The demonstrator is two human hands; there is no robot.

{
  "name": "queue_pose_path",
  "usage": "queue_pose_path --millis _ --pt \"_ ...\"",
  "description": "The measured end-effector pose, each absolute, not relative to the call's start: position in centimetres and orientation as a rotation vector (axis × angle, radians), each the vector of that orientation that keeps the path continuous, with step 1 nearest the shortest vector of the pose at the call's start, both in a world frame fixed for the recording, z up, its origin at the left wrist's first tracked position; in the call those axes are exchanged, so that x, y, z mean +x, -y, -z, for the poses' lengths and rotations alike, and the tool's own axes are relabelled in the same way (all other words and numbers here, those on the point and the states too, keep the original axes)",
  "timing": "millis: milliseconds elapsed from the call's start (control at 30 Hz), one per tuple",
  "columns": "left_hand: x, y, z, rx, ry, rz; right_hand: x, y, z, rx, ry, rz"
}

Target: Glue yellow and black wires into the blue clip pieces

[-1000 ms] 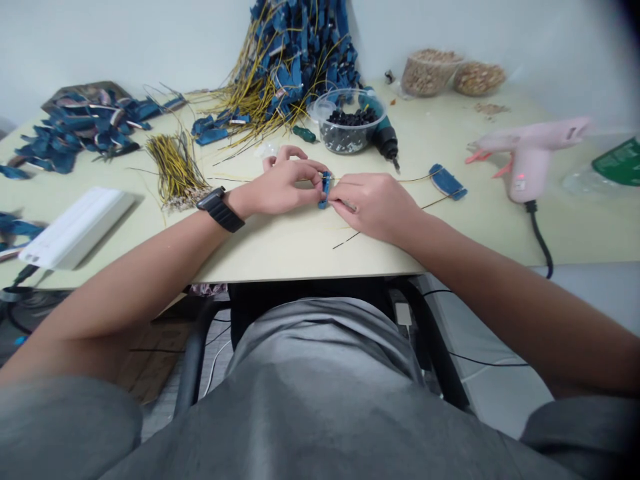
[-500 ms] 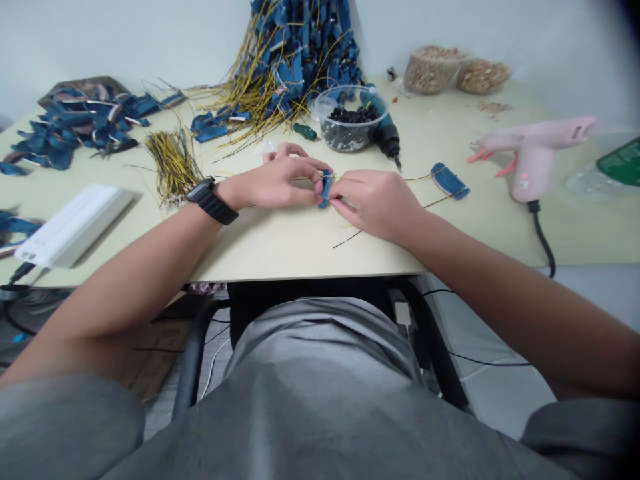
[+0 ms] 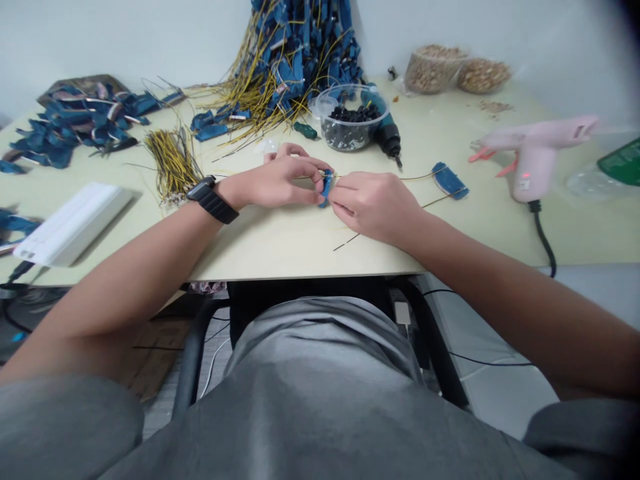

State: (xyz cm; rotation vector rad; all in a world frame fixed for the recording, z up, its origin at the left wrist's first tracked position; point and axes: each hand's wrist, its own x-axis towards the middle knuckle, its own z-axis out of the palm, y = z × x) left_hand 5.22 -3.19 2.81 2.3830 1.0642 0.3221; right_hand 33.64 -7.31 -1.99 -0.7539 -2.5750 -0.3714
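Observation:
My left hand point(image 3: 295, 180) pinches a small blue cloth-like piece point(image 3: 325, 188) upright between thumb and fingertips, just above the table. Close against that piece, the fingers of my right hand point(image 3: 373, 202) are pressed together on a thin wire, though its tip is mostly hidden by them. Thin yellow and black wires run out from behind my right hand to a second blue piece point(image 3: 450, 181) lying on its right. A loose black wire end point(image 3: 346, 243) sticks out below my right hand.
Behind my hands are a bundle of yellow-black wires point(image 3: 173, 160), a clear tub of small black parts point(image 3: 353, 123), an electric screwdriver point(image 3: 387, 137) and a hanging mass of blue pieces point(image 3: 305, 53). A pink glue gun point(image 3: 533, 150) stands right, a white power bank point(image 3: 75, 223) left.
My right hand's fingers have shifted slightly and closed in a little at the blue piece. The left hand stays in place, holding the piece.

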Motion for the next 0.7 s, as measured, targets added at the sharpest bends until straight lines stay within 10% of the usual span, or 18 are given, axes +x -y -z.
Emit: queue_pose_path --millis 700 --pt "4.4 2.3 -3.0 2.409 -0.974 -0.298 34.9 5.7 0.6 -0.949 2.398 -0.216"
